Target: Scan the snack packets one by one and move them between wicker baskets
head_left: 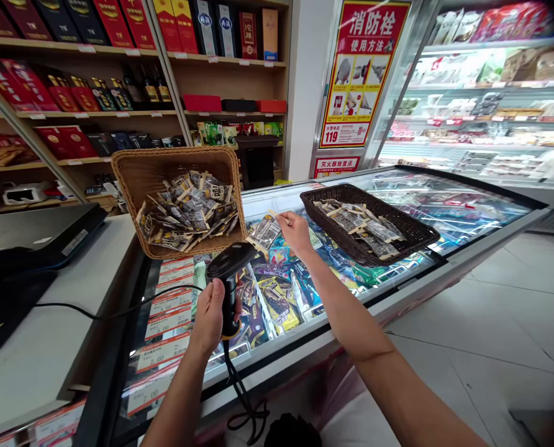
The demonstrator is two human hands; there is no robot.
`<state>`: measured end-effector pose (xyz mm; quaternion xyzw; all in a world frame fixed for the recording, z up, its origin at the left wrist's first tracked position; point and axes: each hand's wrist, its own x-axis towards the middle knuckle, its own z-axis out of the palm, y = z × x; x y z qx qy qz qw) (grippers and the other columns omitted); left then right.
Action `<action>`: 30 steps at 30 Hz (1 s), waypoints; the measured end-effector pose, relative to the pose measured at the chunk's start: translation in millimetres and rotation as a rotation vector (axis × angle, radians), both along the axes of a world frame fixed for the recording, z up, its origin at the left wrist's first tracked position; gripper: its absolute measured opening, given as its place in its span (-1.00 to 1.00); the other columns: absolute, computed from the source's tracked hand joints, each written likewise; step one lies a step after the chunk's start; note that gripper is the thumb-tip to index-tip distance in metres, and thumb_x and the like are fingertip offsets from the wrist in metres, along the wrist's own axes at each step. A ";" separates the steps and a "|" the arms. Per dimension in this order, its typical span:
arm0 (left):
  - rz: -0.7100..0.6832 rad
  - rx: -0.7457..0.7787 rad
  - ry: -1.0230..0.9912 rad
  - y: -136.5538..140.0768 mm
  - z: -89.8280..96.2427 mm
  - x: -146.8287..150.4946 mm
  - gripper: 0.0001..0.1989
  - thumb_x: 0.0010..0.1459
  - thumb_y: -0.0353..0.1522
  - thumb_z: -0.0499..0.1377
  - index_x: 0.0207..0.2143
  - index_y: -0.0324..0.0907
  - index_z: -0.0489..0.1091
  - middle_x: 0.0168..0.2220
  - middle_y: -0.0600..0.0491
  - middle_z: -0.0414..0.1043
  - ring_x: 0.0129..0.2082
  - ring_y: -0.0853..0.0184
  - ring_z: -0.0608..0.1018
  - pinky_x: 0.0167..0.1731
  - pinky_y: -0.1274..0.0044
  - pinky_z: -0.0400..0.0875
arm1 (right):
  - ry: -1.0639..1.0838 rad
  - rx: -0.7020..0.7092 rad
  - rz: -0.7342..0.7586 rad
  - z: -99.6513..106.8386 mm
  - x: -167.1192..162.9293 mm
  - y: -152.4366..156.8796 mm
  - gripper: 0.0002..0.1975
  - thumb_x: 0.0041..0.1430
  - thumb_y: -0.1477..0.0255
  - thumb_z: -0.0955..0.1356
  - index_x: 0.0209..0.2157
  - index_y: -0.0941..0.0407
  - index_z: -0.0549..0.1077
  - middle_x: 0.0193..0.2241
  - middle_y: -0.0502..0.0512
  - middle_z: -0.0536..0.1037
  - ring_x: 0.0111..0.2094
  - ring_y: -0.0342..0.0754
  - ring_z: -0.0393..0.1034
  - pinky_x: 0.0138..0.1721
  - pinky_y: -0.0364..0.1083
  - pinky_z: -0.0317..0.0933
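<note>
Poster (364, 71) reads 消防栓 使用方法 and 119, sign (336, 166) below it 灭火器放置点; price tags (165, 329) on the freezer (300, 346) end in .00, print on the packet (264, 233) too small to read. Left hand (210, 310) wraps the black scanner (230, 264), right hand (294, 230) pinches the packet by its edge over the freezer glass, between tan basket (141, 177) and dark basket (419, 236). Scanner head sits near the packet, just beside the tan basket's near corner; the gap between baskets gives the right hand room, glass running to the freezer's front edge.

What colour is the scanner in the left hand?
Black: the scanner in the left hand shows best in the head view.
</note>
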<state>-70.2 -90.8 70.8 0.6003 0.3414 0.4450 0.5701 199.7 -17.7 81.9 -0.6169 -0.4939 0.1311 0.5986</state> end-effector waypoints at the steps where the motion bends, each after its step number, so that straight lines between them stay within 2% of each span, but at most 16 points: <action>1: -0.022 0.012 0.048 -0.4 0.4 -0.2 -0.29 0.20 0.30 0.13 -0.24 -0.20 0.44 -0.63 0.12 0.37 -0.68 0.38 0.38 -0.66 0.54 0.22 | 0.015 0.003 -0.005 -2.6 2.8 -0.5 -0.74 0.29 0.21 0.33 -0.33 0.08 0.51 -0.62 -0.06 0.40 -0.54 -0.06 0.31 -0.41 -0.11 0.17; 7: -0.083 0.079 0.215 -1.0 3.2 -0.4 -0.23 0.14 0.36 0.10 -0.27 -0.20 0.43 -0.63 0.10 0.39 -0.70 0.40 0.35 -0.66 0.54 0.21 | 0.023 0.012 0.026 -5.1 11.7 1.5 -0.74 0.26 0.19 0.34 -0.32 0.08 0.54 -0.65 -0.09 0.33 -0.58 -0.10 0.22 -0.46 -0.12 0.09; 13: -0.080 0.055 0.202 2.8 -2.3 -2.6 -0.25 0.17 0.34 0.10 -0.25 -0.20 0.43 -0.63 0.12 0.36 -0.69 0.39 0.36 -0.65 0.53 0.22 | 0.033 0.026 0.053 -5.1 17.9 -0.5 -0.72 0.25 0.17 0.35 -0.32 0.08 0.55 -0.61 -0.05 0.38 -0.54 -0.08 0.27 -0.47 -0.13 0.11; 17: -0.081 0.046 0.188 4.2 -4.5 -3.3 -0.26 0.17 0.33 0.11 -0.25 -0.20 0.43 -0.60 0.12 0.36 -0.68 0.40 0.37 -0.64 0.53 0.23 | 0.029 0.023 0.063 -6.6 20.1 -1.5 -0.70 0.28 0.14 0.34 -0.30 0.07 0.56 -0.62 -0.06 0.36 -0.58 -0.09 0.21 -0.50 -0.11 0.09; 24: -0.081 0.043 0.211 -0.2 3.4 -1.8 -0.24 0.13 0.36 0.12 -0.28 -0.19 0.41 -0.64 0.15 0.31 -0.69 0.40 0.35 -0.65 0.54 0.21 | 0.036 0.009 0.042 -9.4 21.7 0.3 -0.66 0.29 0.10 0.33 -0.24 0.07 0.57 -0.61 -0.07 0.36 -0.59 -0.10 0.22 -0.51 -0.12 0.14; 30: -0.059 0.035 0.183 -2.3 7.5 -0.1 -0.28 0.18 0.32 0.12 -0.22 -0.19 0.41 -0.63 0.16 0.33 -0.69 0.40 0.35 -0.65 0.53 0.25 | 0.059 -0.003 0.017 -6.6 24.2 0.0 -0.68 0.26 0.12 0.36 -0.27 0.08 0.56 -0.60 -0.05 0.42 -0.58 -0.09 0.27 -0.47 -0.11 0.21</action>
